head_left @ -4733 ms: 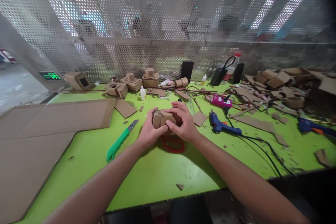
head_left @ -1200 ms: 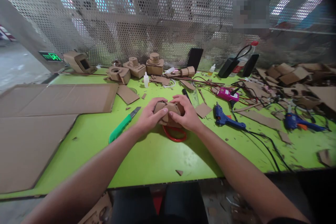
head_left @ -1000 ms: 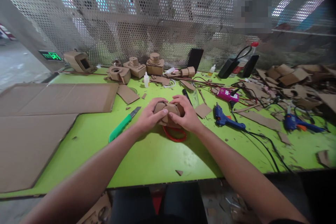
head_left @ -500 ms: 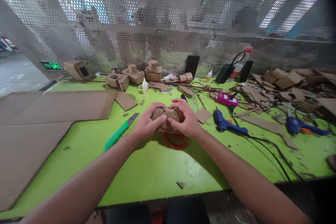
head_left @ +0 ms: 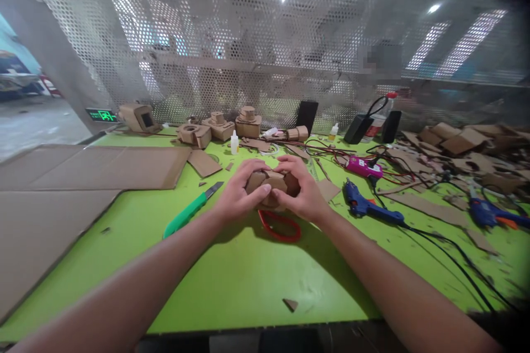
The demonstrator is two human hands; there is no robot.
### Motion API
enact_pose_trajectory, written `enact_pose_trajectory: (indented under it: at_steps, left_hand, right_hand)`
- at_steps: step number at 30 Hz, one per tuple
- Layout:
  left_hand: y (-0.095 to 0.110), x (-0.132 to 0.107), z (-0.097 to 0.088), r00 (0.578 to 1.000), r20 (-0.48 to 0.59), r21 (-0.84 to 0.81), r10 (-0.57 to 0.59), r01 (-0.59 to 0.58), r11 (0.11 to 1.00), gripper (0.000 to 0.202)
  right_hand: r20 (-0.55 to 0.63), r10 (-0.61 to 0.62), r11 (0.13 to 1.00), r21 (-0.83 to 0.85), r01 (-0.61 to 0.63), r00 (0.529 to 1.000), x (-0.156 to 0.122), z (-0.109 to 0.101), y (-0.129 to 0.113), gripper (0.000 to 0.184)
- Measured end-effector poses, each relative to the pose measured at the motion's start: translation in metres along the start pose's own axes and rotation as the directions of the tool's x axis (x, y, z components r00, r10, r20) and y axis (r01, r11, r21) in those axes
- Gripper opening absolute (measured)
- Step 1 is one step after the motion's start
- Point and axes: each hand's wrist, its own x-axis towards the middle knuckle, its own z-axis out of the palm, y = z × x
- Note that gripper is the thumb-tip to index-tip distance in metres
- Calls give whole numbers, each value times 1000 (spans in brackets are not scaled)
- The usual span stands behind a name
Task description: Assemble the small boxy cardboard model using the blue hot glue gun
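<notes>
Head view, forward and downward

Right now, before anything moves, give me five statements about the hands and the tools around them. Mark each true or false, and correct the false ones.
1. The left hand and the right hand share a hold on one cardboard piece. True.
2. A red loop shows on the person's side of that piece. True.
3. The only blade in view is gripped in a hand. False: the green knife lies on the table, in neither hand.
4. A blue glue gun lies to the right of the right hand. True.
5. Nothing pink lies on the right side. False: a pink power strip does.
</notes>
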Motion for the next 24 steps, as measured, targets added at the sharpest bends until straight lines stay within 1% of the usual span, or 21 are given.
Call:
enact_pose_trajectory:
  at_steps: [7,13,14,16,17,19,21,22,24]
  left_hand:
    - [1,-1,1,994,-16,-32,-110,109,993,36]
    - [-1,-1,2,993,-27,-60,-113,111,992,37]
    - [-1,-1,2,993,-36,-61,-111,109,992,37]
    - [-2,-2,3,991,-61,-61,-115,111,992,43]
    - [-2,-3,3,989,-74,-72,-127,122,990,50]
    - [-3,-4,5,979,-88,-129,-183,171,977,70]
    - [-4,-5,6,962,-90,-208,-258,235,949,88]
    - [-4,-5,7,952,-95,-237,-290,261,936,93]
    - [-5,-4,8,938,-105,-266,-332,295,918,95]
  right_hand:
    - [-6,-27,999,-44,27,1000,1,1,0,35]
    - [-25,6,997,-80,-8,1000,0,3,-1,34]
    - [-33,7,997,-78,-10,999,0,4,-1,37]
    - [-70,6,999,-44,-9,998,-1,6,-1,51]
    - [-97,7,1000,-20,-9,995,-2,7,-1,61]
    - [-151,24,1000,15,-22,988,-2,10,-2,76]
    - [-179,72,997,34,-68,981,-3,12,-5,83]
    - [-184,105,994,44,-99,977,-3,12,-7,84]
    - [-179,175,984,75,-164,968,-3,12,-11,89]
